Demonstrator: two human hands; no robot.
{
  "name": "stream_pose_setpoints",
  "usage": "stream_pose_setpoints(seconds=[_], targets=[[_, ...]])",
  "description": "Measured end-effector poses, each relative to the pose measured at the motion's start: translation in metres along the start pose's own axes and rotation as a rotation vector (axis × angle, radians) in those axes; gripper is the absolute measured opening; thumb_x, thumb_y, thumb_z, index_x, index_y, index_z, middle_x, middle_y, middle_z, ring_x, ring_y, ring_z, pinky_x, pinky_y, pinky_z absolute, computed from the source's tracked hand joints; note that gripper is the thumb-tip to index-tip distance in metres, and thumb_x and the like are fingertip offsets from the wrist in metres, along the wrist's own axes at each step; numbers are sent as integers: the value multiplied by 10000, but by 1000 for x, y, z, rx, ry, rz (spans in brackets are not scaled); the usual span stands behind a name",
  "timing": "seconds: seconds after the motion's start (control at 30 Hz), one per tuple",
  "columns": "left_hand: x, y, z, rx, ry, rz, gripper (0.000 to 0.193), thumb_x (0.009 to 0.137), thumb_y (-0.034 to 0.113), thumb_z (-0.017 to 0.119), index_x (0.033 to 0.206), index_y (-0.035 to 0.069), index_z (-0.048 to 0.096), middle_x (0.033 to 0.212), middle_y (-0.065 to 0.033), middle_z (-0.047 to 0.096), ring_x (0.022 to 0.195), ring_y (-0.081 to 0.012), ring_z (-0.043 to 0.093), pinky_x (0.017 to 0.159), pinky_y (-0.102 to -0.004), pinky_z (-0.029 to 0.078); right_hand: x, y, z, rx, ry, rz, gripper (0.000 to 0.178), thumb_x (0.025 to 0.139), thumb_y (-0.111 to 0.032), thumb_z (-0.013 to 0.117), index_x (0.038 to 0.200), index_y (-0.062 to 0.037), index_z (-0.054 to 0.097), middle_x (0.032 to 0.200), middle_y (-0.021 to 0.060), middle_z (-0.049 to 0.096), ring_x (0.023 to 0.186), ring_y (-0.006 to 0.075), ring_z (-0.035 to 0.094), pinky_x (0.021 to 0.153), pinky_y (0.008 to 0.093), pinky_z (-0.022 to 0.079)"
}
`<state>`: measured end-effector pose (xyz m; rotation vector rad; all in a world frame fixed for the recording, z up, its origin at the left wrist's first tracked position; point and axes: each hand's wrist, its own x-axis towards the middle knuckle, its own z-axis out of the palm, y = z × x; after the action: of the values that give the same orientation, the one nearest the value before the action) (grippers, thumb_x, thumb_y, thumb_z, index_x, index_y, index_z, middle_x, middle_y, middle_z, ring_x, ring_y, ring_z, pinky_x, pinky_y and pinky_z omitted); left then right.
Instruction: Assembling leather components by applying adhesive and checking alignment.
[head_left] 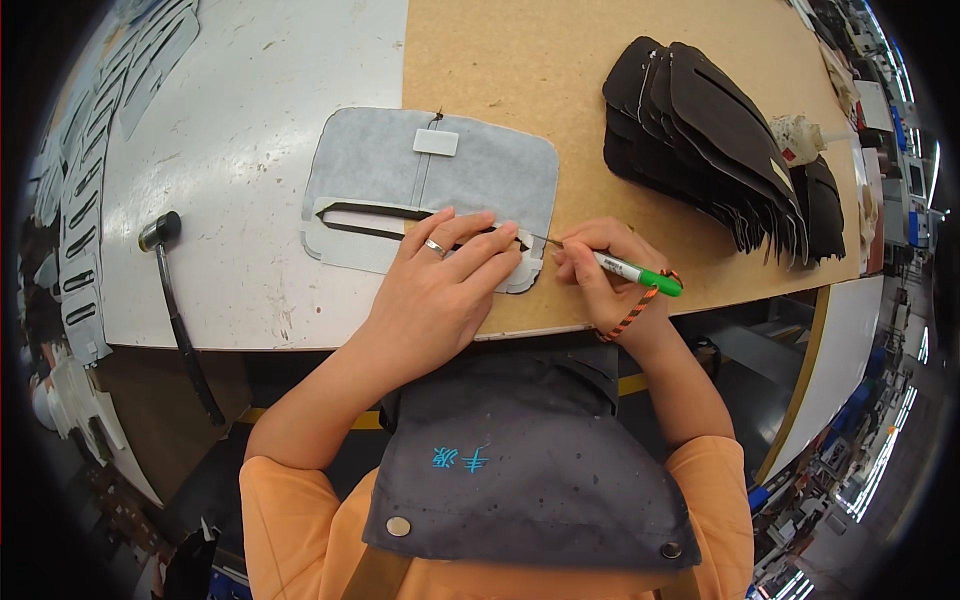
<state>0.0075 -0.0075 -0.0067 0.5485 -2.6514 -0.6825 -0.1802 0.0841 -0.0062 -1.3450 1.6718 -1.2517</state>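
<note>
A light grey fabric-like panel [490,165] with rounded corners lies on the table near its front edge. It carries a small white rectangle [436,143] near the top, a seam down the middle and a long slot edged in black [375,211]. My left hand [445,270], a ring on one finger, rests flat over the slot's right half with fingers stretched out. In my right hand [605,270] is a pen [620,267] with a pale barrel and a green end. Its thin tip meets the panel's right edge. An orange and black cord [632,315] loops around my right wrist.
A hammer [180,320] lies at the left, its handle hanging past the table's front edge. Stacked dark brown panels [735,120] stand at the back right, beside a whitish container [795,140]. Slotted grey pieces [88,240] line the left edge.
</note>
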Motion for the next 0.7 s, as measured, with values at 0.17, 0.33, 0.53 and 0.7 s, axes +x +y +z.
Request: stream_pose_setpoints(seconds=[0.17,0.33,0.53,0.7], targets=[[1,0,0,16,-20,-8,445,704,-11,580,1142,68,567,1221,-54,539,1167,-240,474,1017,-442,338,0,-3,1,-13,6,-2,42,829,16,600,849,-17,584,744,62,588,618,112,557,521,231,426],[3,2,-2,88,-54,2,489,711,14,567,1195,83,542,1233,-53,508,1167,-226,460,1015,-423,310,1,-1,2,-105,1,-182,69,807,29,617,849,-14,583,750,80,589,610,159,558,534,259,439],[6,4,-2,14,-47,-130,505,709,29,555,1210,85,515,1203,-72,488,1123,-236,471,978,-400,297,1,2,-7,-245,7,-304,98,798,13,638,879,-24,596,778,91,603,615,190,565,537,270,442],[4,1,0,-30,23,-150,333,715,43,563,1046,59,533,1212,-80,502,1122,-256,476,972,-395,309,0,-12,3,-365,-13,-410,193,793,-44,651,983,-59,621,921,68,648,885,222,611,871,394,465]])
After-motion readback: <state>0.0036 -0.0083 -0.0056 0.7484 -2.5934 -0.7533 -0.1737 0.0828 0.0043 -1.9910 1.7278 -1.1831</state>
